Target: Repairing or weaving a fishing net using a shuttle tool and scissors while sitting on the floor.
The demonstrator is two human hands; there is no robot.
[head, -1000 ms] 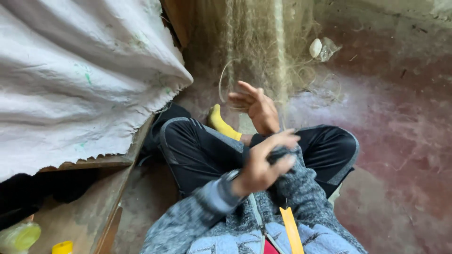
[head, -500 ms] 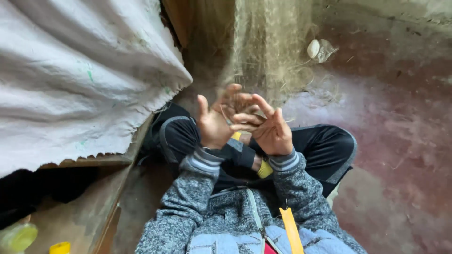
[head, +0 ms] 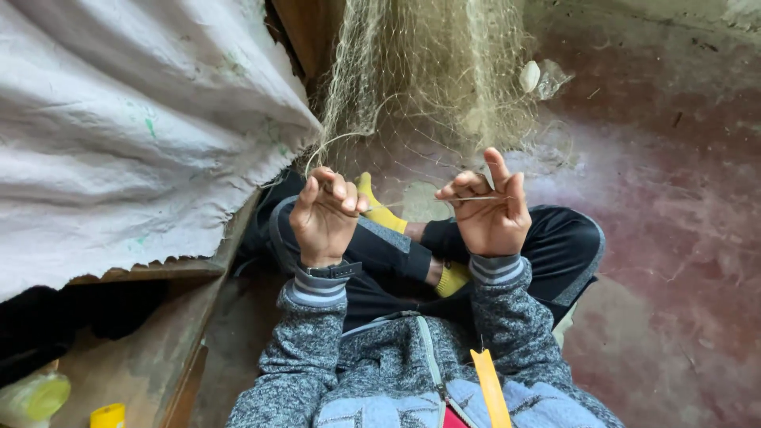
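While the net (head: 428,79) hangs ahead, the left hand (head: 323,218) and right hand (head: 490,210) hold fingers pinched on a taut thread (head: 420,201) between them.

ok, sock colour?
Yellow socks, clearest in the head view, between the hands.

- A pale yellow-green plastic bottle (head: 32,399) lies at my lower left, partly cut off.
- A small yellow cylindrical plastic container (head: 107,415) stands just beside it.

Two hands (head: 323,218) (head: 487,210), one fishing net (head: 428,71), two yellow socks (head: 379,208) (head: 452,279), one white sheet (head: 135,127).
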